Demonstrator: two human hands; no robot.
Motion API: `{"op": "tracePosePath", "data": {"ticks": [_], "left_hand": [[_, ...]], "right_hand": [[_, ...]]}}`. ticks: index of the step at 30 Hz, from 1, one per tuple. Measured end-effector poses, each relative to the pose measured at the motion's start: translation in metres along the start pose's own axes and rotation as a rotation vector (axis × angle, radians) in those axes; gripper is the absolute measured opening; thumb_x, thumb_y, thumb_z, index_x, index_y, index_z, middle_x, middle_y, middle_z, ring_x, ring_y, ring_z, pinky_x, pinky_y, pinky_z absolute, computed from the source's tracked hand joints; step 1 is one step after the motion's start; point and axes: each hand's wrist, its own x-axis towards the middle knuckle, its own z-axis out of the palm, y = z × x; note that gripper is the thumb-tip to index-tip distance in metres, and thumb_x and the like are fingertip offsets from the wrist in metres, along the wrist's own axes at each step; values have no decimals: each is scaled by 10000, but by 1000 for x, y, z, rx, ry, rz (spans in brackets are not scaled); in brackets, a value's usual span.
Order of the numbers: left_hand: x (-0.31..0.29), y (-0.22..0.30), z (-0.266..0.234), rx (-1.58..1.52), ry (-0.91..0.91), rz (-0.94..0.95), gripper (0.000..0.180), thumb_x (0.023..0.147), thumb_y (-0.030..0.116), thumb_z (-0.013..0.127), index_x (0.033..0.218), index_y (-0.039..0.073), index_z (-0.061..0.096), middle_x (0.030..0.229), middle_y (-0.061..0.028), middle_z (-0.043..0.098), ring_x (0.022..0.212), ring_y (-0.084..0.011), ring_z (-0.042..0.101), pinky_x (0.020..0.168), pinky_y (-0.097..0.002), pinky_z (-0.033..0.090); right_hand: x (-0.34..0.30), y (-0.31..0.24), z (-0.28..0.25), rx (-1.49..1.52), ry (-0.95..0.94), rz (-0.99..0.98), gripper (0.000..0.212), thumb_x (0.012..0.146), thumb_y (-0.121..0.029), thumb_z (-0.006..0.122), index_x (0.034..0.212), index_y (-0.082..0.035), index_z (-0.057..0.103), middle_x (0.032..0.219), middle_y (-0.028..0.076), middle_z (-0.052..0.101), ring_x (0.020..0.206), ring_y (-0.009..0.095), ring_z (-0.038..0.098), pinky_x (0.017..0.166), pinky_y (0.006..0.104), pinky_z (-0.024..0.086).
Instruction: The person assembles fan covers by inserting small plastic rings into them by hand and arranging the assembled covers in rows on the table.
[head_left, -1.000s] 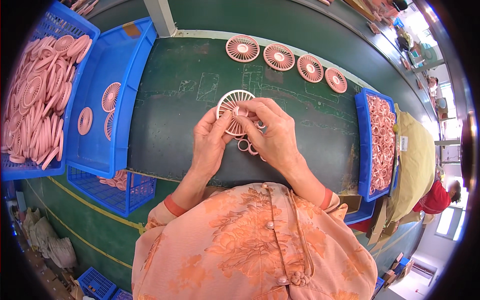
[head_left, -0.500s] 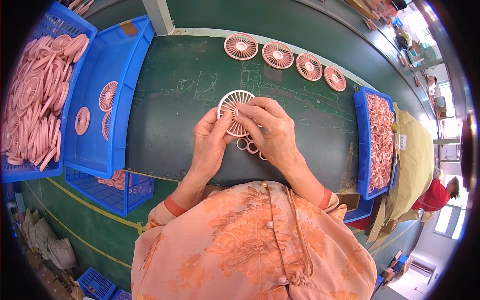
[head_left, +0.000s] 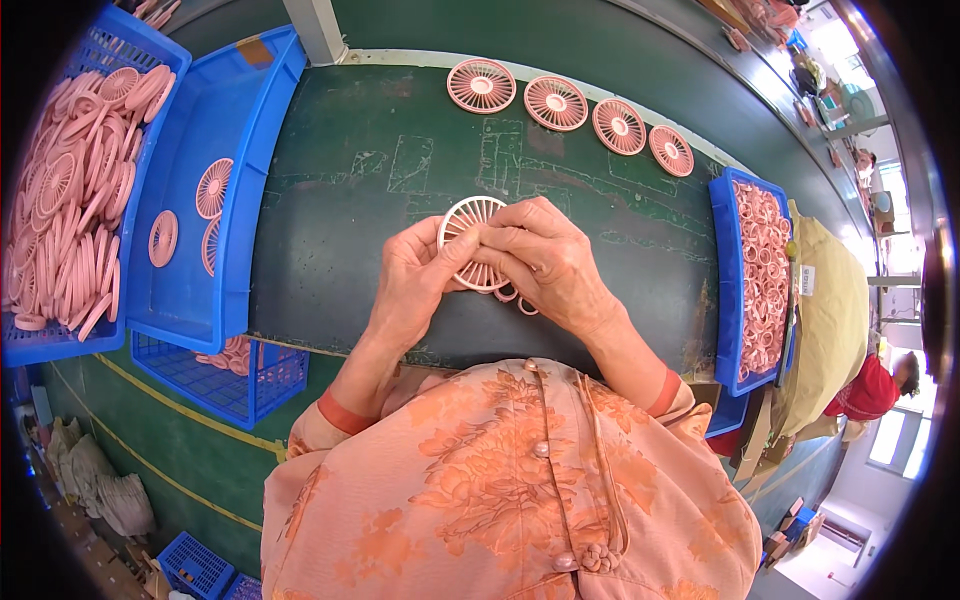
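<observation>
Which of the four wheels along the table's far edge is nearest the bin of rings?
The rightmost wheel: it ends the row toward the bin, while the other three lie farther left.

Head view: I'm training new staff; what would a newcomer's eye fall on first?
Likely the pale spoked wheel at centre, held in the left hand, the right hand at its middle. Beyond, four pink wheels line the far edge of the table. A blue basket at far left is heaped with wheels; a blue tray at right holds pink rings.

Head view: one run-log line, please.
left hand: holds spoked disc; right hand: at its middle; four discs: in row beyond
</observation>
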Motion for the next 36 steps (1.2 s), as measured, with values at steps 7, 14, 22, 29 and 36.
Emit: {"op": "tracePosePath", "data": {"ticks": [7,14,22,29,36], "left_hand": [[24,12,-6,10,-82,11,264,952,106,703,1153,-58,655,1015,-100,723,862,-131,708,754,-263,610],[30,29,-1,130,-115,99,248,950,107,709,1135,-53,665,1010,-95,730,854,-106,698,762,-251,589],[36,35,4,277,-163,164,251,935,120,734,1104,-51,662,984,-77,727,857,-86,680,752,-244,581],[46,32,6,342,-147,200,237,935,125,734,1101,-34,673,960,-55,725,844,-72,669,743,-237,574],[104,48,-44,1135,379,680,251,931,152,700,1180,133,719,995,-53,738,885,-182,706,777,-340,555]], "right_hand": [[14,6,-12,9,-1,117,333,738,-162,870,1046,-80,771,1075,68,647,1014,222,632,845,348,535],[16,3,-8,933,50,650,433,966,-229,713,1309,3,584,1099,60,683,925,96,668,776,229,576],[19,18,-23,1008,-134,751,255,957,-260,718,1066,-46,632,936,34,703,785,82,690,632,235,607],[15,28,-21,907,-124,716,318,943,-228,735,1142,-7,621,997,63,700,849,118,693,725,268,611],[-32,44,-34,94,-100,404,189,887,0,671,1063,-47,724,1102,99,670,1027,214,654,866,321,538]]}}
